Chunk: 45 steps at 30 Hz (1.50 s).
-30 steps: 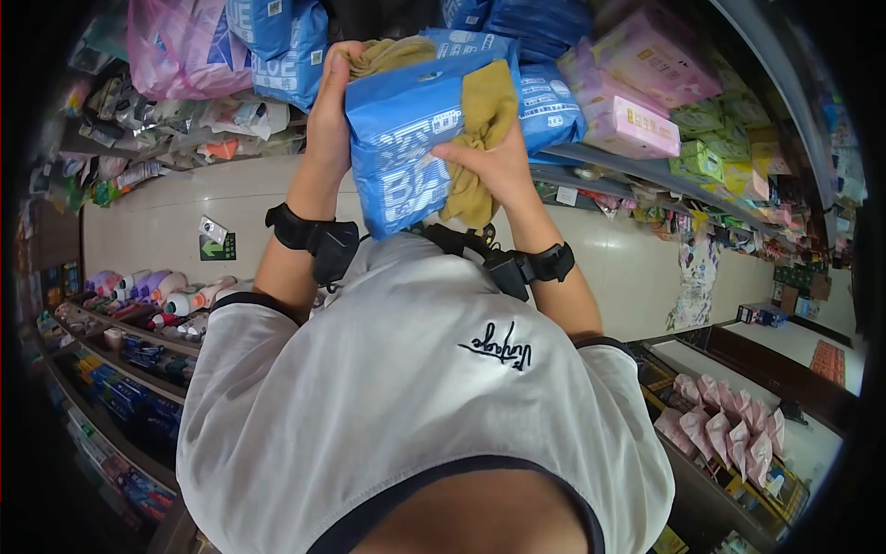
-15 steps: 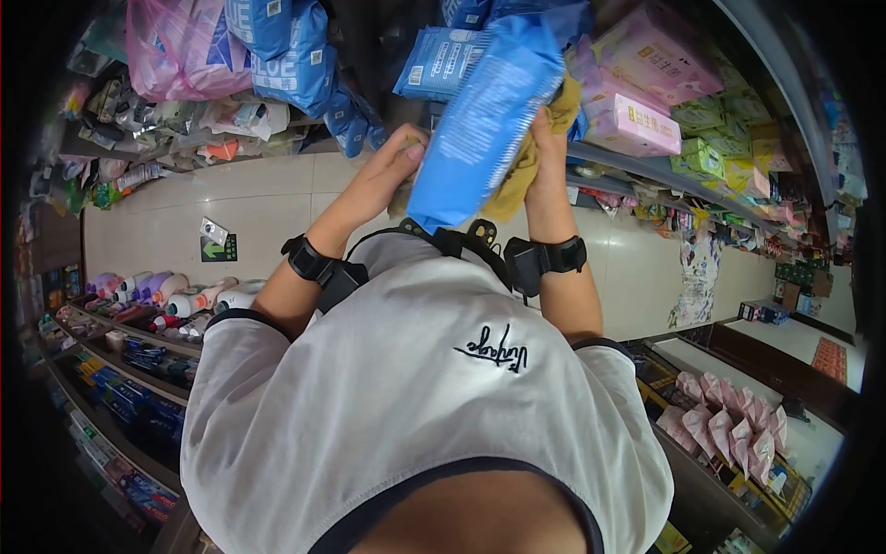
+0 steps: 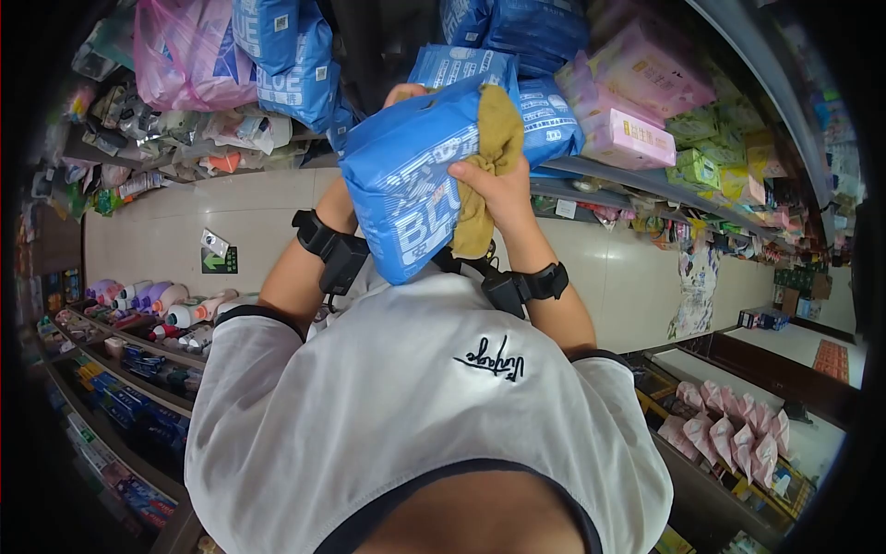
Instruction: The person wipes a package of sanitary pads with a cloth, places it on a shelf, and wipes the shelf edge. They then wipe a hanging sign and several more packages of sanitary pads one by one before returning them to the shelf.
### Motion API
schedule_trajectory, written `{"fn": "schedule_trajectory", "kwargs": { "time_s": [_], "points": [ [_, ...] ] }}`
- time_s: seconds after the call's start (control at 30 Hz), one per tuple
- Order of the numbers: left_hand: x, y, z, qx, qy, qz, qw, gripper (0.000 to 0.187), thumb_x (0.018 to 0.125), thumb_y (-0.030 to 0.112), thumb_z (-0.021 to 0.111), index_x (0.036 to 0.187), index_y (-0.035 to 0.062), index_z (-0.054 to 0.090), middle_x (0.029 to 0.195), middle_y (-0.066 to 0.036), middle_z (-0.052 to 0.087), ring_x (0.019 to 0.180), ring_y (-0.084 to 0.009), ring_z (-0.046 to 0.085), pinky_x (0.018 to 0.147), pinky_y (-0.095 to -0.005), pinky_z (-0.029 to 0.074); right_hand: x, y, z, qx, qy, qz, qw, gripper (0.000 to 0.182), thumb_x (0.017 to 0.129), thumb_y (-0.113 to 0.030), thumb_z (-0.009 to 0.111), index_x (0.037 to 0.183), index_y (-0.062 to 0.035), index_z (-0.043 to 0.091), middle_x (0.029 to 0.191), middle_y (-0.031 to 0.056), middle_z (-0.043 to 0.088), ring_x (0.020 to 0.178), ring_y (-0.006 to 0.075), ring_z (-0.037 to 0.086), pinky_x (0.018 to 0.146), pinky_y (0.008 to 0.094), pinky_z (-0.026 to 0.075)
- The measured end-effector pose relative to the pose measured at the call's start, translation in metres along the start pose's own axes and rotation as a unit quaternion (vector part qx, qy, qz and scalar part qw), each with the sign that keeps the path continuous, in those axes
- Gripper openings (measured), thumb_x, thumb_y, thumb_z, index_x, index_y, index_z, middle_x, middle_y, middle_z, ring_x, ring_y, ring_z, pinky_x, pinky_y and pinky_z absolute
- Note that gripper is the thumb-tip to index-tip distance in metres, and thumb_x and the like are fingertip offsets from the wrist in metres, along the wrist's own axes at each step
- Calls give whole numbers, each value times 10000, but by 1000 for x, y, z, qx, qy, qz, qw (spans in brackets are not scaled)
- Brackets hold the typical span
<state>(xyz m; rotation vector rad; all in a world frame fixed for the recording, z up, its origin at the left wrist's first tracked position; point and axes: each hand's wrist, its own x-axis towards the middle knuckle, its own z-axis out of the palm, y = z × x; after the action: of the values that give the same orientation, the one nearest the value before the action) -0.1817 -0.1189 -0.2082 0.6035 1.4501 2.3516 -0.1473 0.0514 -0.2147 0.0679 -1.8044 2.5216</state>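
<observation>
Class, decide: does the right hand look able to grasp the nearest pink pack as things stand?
Probably not yet: the right hand holds the mustard cloth against the blue pack, though the nearest pink pack looks uncovered.

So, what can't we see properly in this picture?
All in the head view, now:
- Most of the left hand: hidden behind the shiny blue plastic packet with white lettering.
- Right hand: fingertips other than the thumb's, hidden behind the crumpled mustard-yellow cloth or packet.
- Packet's back: turned away.
- Top of the pink see-through plastic bag: cut off by the upper edge.
</observation>
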Motion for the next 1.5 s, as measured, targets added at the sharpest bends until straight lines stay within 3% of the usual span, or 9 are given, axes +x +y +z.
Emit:
{"fn": "schedule_trajectory", "kwargs": {
  "time_s": [0.07, 0.33, 0.5, 0.53, 0.63, 0.8, 1.1, 1.37, 1.5],
  "points": [
    [1, -20, -10, 8, -69, 13, 997, 352, 913, 237, 425, 1209, 50, 393, 1104, -64, 514, 988, -139, 507, 820, -250, 443, 2, -5, 2, 41, 52, -27, 997, 530, 666, -26, 724, 1119, 24, 455, 992, 70, 558, 895, 148, 546, 795, 270, 447],
    [-13, -59, 25, -258, 80, -237, 933, 341, 851, 174, 497, 1145, 6, 464, 1083, -71, 529, 1006, -164, 498, 836, -268, 428, 6, -29, -9, 7, 217, -149, 965, 517, 680, -97, 743, 1101, 7, 460, 967, 34, 529, 822, 109, 517, 739, 225, 415],
    [-2, -54, -8, 33, 11, -217, 976, 228, 778, 110, 522, 985, 23, 562, 987, -69, 554, 936, -178, 510, 802, -291, 415, 22, -31, -51, 19, 279, -219, 935, 490, 711, -44, 705, 1121, 17, 444, 1009, 58, 526, 892, 132, 515, 794, 235, 410],
    [3, -57, -20, 160, -61, -117, 978, 188, 755, 95, 513, 925, 40, 573, 958, -71, 553, 928, -180, 509, 809, -292, 399, 23, -32, -64, -22, 285, -235, 929, 459, 726, -13, 681, 1115, 29, 441, 1022, 73, 528, 908, 145, 518, 805, 250, 418],
    [22, -50, -31, 348, -77, 49, 933, 94, 701, 82, 519, 781, 68, 568, 832, -84, 527, 867, -210, 516, 794, -310, 387, 23, -45, -77, -97, 313, -276, 904, 458, 726, -14, 681, 1108, 40, 435, 1040, 83, 520, 907, 150, 520, 801, 256, 423],
    [68, -62, -31, 755, 11, 135, 641, 441, 602, 251, 710, 993, 127, 550, 974, -66, 492, 930, -218, 477, 744, -337, 387, 21, -40, -94, -132, 331, -247, 901, 510, 721, -20, 688, 1140, 54, 406, 1099, 101, 488, 950, 159, 506, 840, 262, 405],
    [122, -110, -11, 857, -39, 103, 503, 837, 525, 365, 750, 1233, 75, 412, 1110, -82, 457, 985, -218, 443, 758, -353, 370, 23, -25, -102, -199, 340, -218, 893, 603, 712, -23, 699, 1203, 69, 362, 1165, 121, 457, 1045, 182, 462, 896, 281, 374],
    [111, -71, -62, 746, -25, 163, 646, 687, 557, 326, 729, 1185, 174, 492, 1067, -53, 530, 985, -252, 491, 866, -367, 382, 28, -34, -123, -221, 333, -223, 889, 598, 721, -40, 696, 1210, 59, 365, 1183, 125, 452, 1050, 190, 466, 904, 288, 371],
    [84, -36, -78, 532, 71, 152, 830, 522, 620, 275, 688, 1092, 98, 552, 1016, -73, 558, 960, -249, 531, 836, -308, 416, 36, -53, -128, -197, 300, -223, 906, 564, 730, -43, 687, 1196, 57, 383, 1146, 118, 480, 1010, 184, 492, 875, 279, 390]
  ]
}}
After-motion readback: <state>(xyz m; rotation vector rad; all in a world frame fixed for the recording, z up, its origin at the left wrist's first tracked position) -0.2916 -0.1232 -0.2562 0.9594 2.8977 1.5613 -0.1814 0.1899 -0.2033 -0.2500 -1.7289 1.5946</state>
